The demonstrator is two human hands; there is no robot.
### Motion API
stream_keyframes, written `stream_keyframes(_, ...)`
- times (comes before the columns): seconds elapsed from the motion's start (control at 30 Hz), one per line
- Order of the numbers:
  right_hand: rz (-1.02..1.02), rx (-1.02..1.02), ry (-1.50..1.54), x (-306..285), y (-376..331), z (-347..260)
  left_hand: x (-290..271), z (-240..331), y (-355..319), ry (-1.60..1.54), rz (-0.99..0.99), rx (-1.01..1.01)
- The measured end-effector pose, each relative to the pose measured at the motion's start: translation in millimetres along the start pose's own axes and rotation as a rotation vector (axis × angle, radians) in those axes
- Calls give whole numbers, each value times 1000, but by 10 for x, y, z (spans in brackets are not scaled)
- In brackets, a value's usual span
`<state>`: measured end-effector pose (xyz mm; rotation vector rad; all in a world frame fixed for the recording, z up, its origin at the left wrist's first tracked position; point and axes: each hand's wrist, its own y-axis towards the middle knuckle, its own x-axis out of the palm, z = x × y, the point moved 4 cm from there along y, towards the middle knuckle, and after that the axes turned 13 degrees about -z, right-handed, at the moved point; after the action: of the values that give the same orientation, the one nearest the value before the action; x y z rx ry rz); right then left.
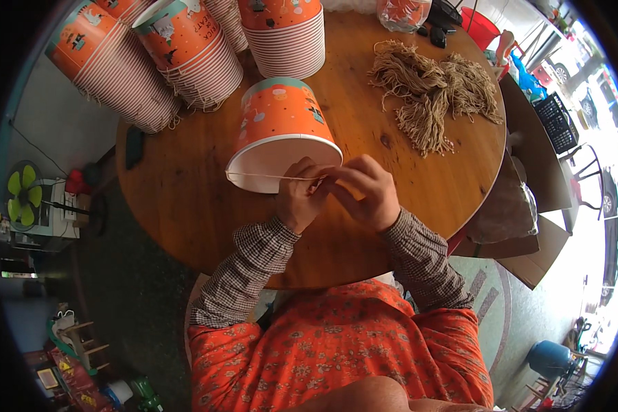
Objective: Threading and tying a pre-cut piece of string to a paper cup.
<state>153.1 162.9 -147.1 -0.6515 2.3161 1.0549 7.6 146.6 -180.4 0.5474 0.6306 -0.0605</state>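
An orange paper bucket [276,117] with a teal band lies tilted on the wooden table, its white open mouth toward me. A thin tan cord [257,176] runs from the left side of its rim across the mouth to my fingers. My left hand [302,196] is closed on the cord at the rim's right part. Beside it, my right hand [369,191] pinches at the same spot, fingertips meeting those of the left. The cord's end between the fingers is hidden. A loose pile of tan cords [436,93] lies to the right.
Stacks of matching orange buckets [192,58] stand at the far left of the round table [206,233], another stack [285,44] behind the bucket. A clear plastic container [403,14] is at the back. Cardboard boxes [529,240] stand right of the table; a green-bladed fan [24,192] stands left.
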Motion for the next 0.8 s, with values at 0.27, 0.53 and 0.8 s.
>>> stream_keyframes(0.27, -107, -99, -453, 106, 139, -150, 31, -144, -42, -29, -80, -87)
stream_keyframes(0.53, -44, -135, -343, 49, 207, -114, -15, -47, 18, -46, -12, 12)
stream_keyframes(0.8, 52, 396, 730, -7, 185, 109, -122, 131, 50, 2, 103, 44)
